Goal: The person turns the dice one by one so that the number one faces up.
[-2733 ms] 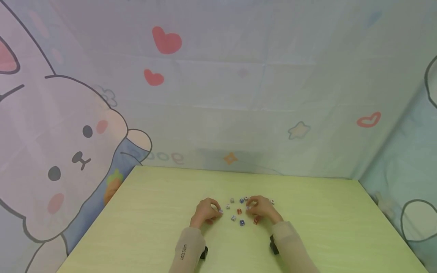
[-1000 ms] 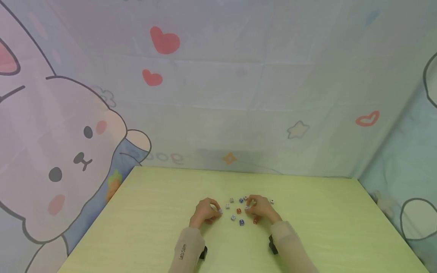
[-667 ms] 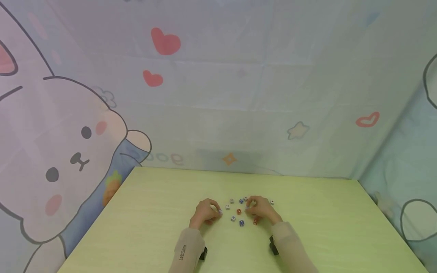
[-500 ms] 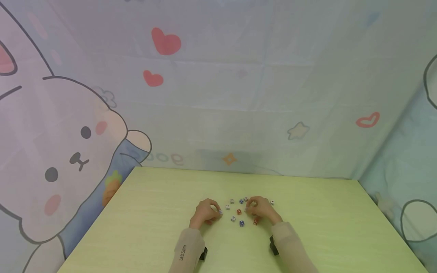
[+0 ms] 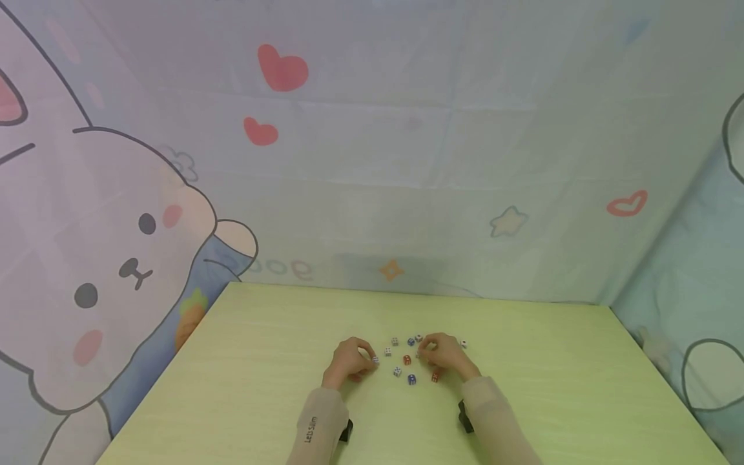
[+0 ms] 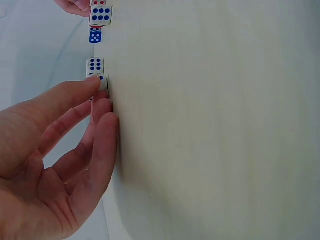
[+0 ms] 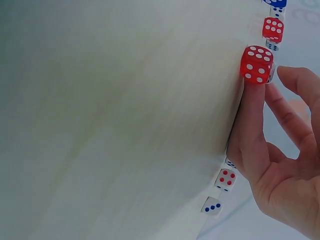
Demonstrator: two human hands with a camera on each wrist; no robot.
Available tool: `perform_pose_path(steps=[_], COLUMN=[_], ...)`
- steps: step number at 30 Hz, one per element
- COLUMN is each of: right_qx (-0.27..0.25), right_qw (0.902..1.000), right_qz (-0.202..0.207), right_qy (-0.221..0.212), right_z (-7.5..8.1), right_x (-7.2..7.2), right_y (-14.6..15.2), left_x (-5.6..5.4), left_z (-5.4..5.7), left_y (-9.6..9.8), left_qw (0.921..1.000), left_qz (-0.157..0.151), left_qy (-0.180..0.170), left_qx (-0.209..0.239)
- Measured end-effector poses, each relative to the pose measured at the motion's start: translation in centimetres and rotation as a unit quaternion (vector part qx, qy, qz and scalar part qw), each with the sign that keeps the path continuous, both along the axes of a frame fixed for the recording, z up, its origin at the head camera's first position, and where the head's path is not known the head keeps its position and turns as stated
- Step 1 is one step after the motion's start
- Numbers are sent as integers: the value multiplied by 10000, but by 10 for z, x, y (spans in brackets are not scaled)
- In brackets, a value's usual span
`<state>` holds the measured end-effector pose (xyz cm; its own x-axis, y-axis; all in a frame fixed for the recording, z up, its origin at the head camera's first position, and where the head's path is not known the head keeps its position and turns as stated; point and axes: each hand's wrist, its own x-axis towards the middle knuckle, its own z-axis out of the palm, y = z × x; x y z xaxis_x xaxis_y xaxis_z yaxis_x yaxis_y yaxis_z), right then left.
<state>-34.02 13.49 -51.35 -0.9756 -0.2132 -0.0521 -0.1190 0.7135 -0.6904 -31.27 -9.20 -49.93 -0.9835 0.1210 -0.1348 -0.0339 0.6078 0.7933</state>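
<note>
Pale lilac cloth (image 5: 378, 161) fills the upper part of the head view, a large printed rabbit (image 5: 110, 200) along its left side. Below it, a yellow-green table (image 5: 267, 329) spreads across the lower half of the frame. Two beige sleeves (image 5: 322, 410) come up from the bottom edge. At lower centre the left hand (image 5: 349, 360) and right hand (image 5: 444, 352) face each other across loose dice (image 5: 397, 372), a spacing that presumably keeps the whole scatter within reach. The left grip is nearly closed, thumb and finger pinching a white die (image 6: 104, 82) at the scatter's left end; fingertips likely suit so small a cube. The right grip has thumb and forefinger close together by another white die (image 7: 271, 74). In the right wrist view a near red die (image 7: 257, 65), upper right of the frame, partly hides that meeting, so I cannot tell whether they hold the white one or merely flank it. In the head view, a middle red die (image 5: 407, 360) sits between the hands, a lower blue die (image 5: 411, 380) beneath it, an upper blue die (image 5: 411, 341) above, and more white dice (image 5: 387, 352) on its left.
</note>
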Motion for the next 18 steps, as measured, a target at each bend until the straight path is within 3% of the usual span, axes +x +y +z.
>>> perform_pose_path(steps=[18], right_qx=[398], right_qw=[9988], right_qz=[125], right_qy=[254], right_z=[5], right_x=[3], right_y=[-10], left_x=[0], left_z=[-2], left_y=[-1], left_qw=[10000], left_qz=[-46], left_qy=[20], left_qx=[31])
